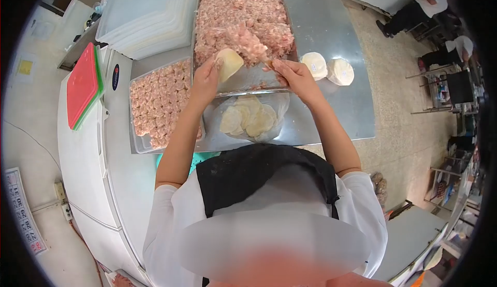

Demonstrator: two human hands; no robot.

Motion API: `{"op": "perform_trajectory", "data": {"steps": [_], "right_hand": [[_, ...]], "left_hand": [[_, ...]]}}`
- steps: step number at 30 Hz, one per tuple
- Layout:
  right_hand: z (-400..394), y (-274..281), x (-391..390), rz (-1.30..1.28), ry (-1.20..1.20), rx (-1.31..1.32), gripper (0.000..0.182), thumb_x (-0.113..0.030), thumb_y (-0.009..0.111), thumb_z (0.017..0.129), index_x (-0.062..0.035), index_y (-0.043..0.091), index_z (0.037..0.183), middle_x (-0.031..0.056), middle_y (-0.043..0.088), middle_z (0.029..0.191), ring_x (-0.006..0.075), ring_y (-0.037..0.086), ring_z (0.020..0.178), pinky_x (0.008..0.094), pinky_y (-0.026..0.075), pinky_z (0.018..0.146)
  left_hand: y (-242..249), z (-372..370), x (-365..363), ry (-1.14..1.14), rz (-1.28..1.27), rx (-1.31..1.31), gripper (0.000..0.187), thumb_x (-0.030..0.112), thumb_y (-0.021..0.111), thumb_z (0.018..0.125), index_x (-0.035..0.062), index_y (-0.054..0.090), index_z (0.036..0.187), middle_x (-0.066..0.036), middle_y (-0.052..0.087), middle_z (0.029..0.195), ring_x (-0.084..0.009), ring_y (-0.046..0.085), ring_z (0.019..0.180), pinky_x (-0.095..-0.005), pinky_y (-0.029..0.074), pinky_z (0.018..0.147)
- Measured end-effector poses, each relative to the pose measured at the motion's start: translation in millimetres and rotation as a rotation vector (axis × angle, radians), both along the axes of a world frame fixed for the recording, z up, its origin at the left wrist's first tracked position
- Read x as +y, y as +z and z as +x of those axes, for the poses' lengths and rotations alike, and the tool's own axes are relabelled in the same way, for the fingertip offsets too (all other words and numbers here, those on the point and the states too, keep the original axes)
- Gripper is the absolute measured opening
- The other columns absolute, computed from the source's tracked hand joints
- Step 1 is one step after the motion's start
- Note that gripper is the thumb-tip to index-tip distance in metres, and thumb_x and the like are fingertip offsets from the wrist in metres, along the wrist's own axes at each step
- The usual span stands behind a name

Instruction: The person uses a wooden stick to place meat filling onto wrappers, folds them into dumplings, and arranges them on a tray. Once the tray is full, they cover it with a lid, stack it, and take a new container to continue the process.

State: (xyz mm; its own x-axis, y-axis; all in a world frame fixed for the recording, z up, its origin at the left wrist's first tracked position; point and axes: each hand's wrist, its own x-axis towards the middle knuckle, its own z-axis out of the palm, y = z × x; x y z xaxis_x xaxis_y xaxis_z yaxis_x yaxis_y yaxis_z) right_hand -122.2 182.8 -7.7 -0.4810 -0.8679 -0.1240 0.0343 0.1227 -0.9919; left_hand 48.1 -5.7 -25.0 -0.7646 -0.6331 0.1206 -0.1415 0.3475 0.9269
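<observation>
A round, pale dough wrapper (pixel 230 65) is held in my left hand (pixel 206 81), at the near left part of a large metal tray (pixel 243 86). Minced pink meat (pixel 240 7) fills the far part of this tray. My right hand (pixel 296 78) grips the handle end of a utensil over the tray's near right side; a lump of meat (pixel 250 43) lies on or beside its far end. More wrappers (pixel 248 118) lie on a plastic sheet in front of the tray. Left of it, a clear container (pixel 160 100) holds rows of filled meat pieces.
Two stacks of wrappers (pixel 313 65) (pixel 340 72) stand on the metal table (pixel 352 100) at the right. Stacked plastic lids or boxes (pixel 147 15) are at the back left, near red and green boards (pixel 83 87). Two people (pixel 432 2) are farther off, right.
</observation>
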Motion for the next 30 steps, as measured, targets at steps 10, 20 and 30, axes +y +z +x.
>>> {"op": "perform_trajectory", "data": {"steps": [10, 20, 30], "right_hand": [[-31, -11, 24, -0.017, 0.084, 0.974, 0.03, -0.026, 0.057, 0.094, -0.0094, 0.063, 0.118, 0.0107, 0.065, 0.091, 0.0329, 0.064, 0.083, 0.0436, 0.051, 0.069], [-65, 52, 45, 0.321, 0.367, 1.356, 0.025, -0.022, 0.05, 0.095, -0.0078, 0.059, 0.114, 0.0146, 0.064, 0.089, 0.0334, 0.066, 0.081, 0.0467, 0.053, 0.067], [-108, 30, 30, -0.303, 0.248, 0.684, 0.031, -0.028, 0.051, 0.1, 0.0003, 0.064, 0.106, 0.0111, 0.063, 0.074, 0.0225, 0.063, 0.07, 0.0378, 0.049, 0.062]], "left_hand": [[14, -51, 37, 0.197, 1.271, 0.862, 0.068, 0.053, 0.026, 0.101, 0.0034, 0.034, 0.146, -0.017, 0.039, 0.147, -0.0337, 0.039, 0.135, -0.0486, 0.032, 0.113], [16, -78, 67, 0.313, 1.235, 0.815, 0.079, 0.064, 0.03, 0.095, 0.002, 0.04, 0.142, -0.017, 0.043, 0.144, -0.0381, 0.039, 0.134, -0.0568, 0.033, 0.108], [25, -74, 55, 0.184, 0.96, 0.767, 0.055, 0.032, 0.058, 0.091, 0.0023, 0.044, 0.135, -0.016, 0.056, 0.127, -0.0318, 0.057, 0.113, -0.045, 0.049, 0.095]]}}
